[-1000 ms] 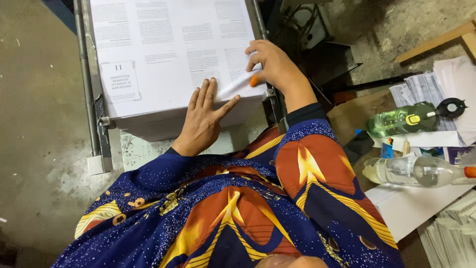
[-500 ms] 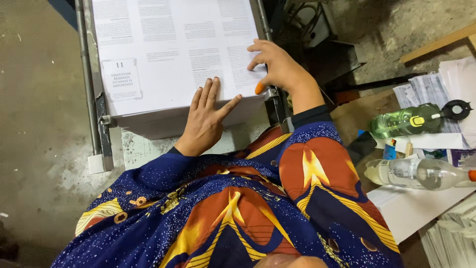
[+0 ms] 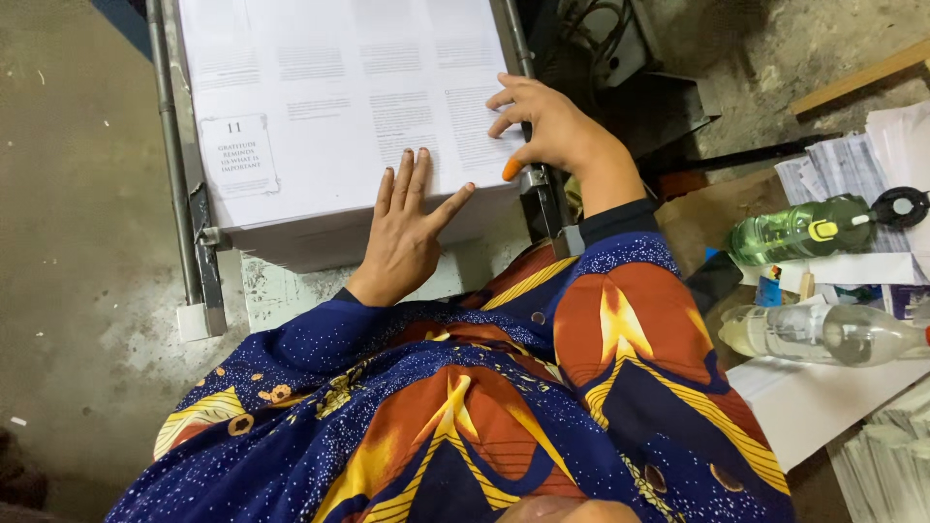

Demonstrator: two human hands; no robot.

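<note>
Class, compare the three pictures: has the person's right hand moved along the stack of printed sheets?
Yes, slightly. The right hand, with its orange thumb tip, has drawn nearer the near right corner of the stack of printed sheets; the left hand lies flat.

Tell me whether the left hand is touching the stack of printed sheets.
Touching. The head view shows the left hand lying flat, fingers spread on the top sheet of the paper stack.

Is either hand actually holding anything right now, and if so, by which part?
Neither hand grips anything. The left hand lies flat on the near edge of the stack of printed sheets; the right hand rests its fingers on the stack's near right corner.
</note>
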